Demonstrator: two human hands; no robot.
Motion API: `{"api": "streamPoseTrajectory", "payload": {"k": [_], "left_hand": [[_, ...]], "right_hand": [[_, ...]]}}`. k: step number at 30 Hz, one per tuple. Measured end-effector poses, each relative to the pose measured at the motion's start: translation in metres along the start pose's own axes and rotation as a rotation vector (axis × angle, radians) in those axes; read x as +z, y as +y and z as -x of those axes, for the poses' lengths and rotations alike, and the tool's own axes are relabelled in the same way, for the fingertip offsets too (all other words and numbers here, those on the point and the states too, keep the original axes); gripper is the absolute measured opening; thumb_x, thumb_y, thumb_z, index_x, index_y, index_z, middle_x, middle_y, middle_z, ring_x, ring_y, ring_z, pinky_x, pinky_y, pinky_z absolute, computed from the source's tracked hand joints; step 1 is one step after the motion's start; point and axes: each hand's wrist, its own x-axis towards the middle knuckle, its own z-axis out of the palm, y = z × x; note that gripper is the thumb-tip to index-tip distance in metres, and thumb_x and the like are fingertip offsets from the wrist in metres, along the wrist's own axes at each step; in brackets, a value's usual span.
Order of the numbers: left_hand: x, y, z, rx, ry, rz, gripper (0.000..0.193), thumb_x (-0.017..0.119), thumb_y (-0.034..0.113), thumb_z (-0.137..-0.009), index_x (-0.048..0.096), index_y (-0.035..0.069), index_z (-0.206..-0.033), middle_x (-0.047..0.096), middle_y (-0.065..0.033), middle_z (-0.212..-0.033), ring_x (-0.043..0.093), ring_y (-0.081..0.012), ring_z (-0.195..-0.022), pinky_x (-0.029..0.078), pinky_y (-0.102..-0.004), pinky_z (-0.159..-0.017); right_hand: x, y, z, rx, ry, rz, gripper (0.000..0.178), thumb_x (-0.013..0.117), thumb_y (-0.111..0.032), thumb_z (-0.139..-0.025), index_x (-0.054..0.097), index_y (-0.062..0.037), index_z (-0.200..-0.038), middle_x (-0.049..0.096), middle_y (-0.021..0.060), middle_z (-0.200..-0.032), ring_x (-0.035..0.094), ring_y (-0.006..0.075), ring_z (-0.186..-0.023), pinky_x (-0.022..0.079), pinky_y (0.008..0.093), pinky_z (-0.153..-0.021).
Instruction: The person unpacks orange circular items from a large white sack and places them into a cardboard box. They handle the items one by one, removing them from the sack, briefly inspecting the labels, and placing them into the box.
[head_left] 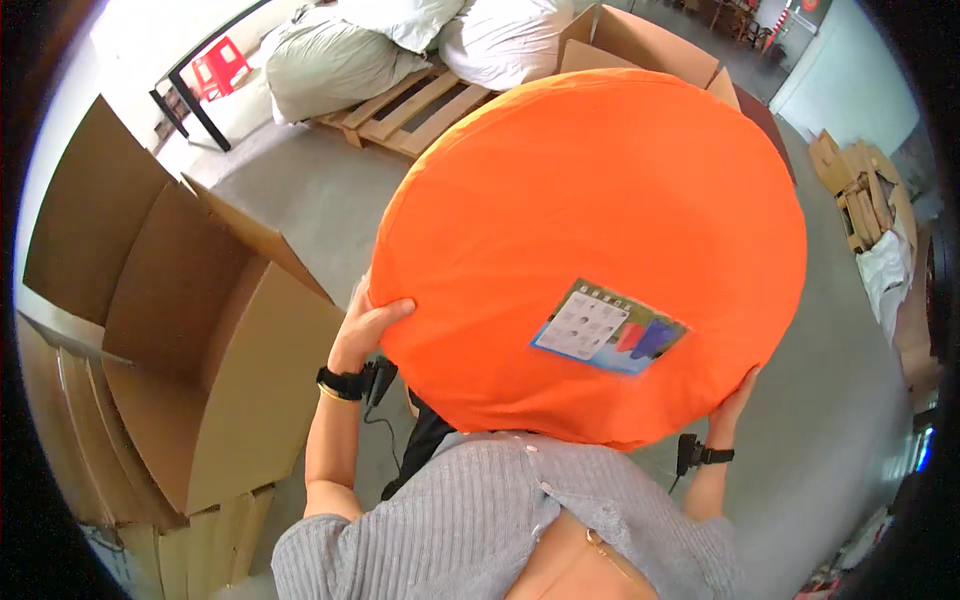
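Observation:
A large, round, flat orange fabric bag fills the middle of the view, held up in front of my body. A printed card with small pictures lies on its face, towards the lower edge. My left hand grips the bag's left rim, thumb on the front and fingers out of sight behind it. At the lower right rim my right hand holds the bag as well; most of its fingers are hidden behind the fabric. Both wrists wear black straps with a small device.
An open cardboard box stands close on my left, above stacked flat cardboard. Another open box is partly hidden behind the bag. Stuffed white sacks rest on a wooden pallet at the back. Cardboard scraps lie far right.

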Motion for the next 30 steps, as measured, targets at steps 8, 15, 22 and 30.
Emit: {"api": "streamPoseTrajectory", "payload": {"k": [8, 15, 22, 30], "left_hand": [[0.004, -0.053, -0.003, -0.220, -0.061, -0.071, 0.068, 0.066, 0.007, -0.076, 0.030, 0.001, -0.134, 0.041, -0.0078, -0.132, 0.040, -0.0167, -0.120, 0.033, -0.0314, -0.100], [0.019, -0.114, -0.054, -0.195, -0.166, -0.049, 0.071, 0.068, 0.010, -0.077, 0.028, 0.000, -0.134, 0.039, -0.0078, -0.134, 0.038, -0.0159, -0.121, 0.031, -0.0309, -0.102], [0.064, -0.115, -0.090, -0.135, -0.242, -0.163, 0.078, 0.070, 0.020, -0.076, 0.024, -0.003, -0.134, 0.038, -0.0128, -0.133, 0.037, -0.0179, -0.122, 0.030, -0.0314, -0.103], [0.091, -0.133, -0.132, -0.150, -0.471, -0.473, 0.087, 0.073, 0.035, -0.071, 0.025, -0.008, -0.130, 0.045, -0.0207, -0.123, 0.043, -0.0253, -0.117, 0.034, -0.0304, -0.098]], "right_hand": [[-0.030, 0.032, 0.000, 0.175, -0.024, 0.190, 0.063, 0.045, -0.045, -0.089, 0.030, -0.0036, -0.134, 0.037, 0.0087, -0.134, 0.040, 0.0227, -0.120, 0.035, 0.0366, -0.098], [-0.037, 0.042, 0.020, 0.250, 0.130, 0.278, 0.064, 0.047, -0.046, -0.088, 0.032, -0.0027, -0.132, 0.040, 0.0110, -0.132, 0.042, 0.0240, -0.118, 0.036, 0.0374, -0.097], [-0.018, 0.029, 0.075, 0.204, 0.393, 0.312, 0.073, 0.040, -0.055, -0.087, 0.025, -0.0032, -0.136, 0.031, 0.0124, -0.139, 0.035, 0.0281, -0.124, 0.030, 0.0399, -0.102], [-0.069, -0.001, 0.083, 0.187, 0.360, 0.194, 0.070, 0.044, -0.052, -0.087, 0.026, -0.0034, -0.135, 0.032, 0.0127, -0.138, 0.036, 0.0281, -0.123, 0.032, 0.0406, -0.101]]}}
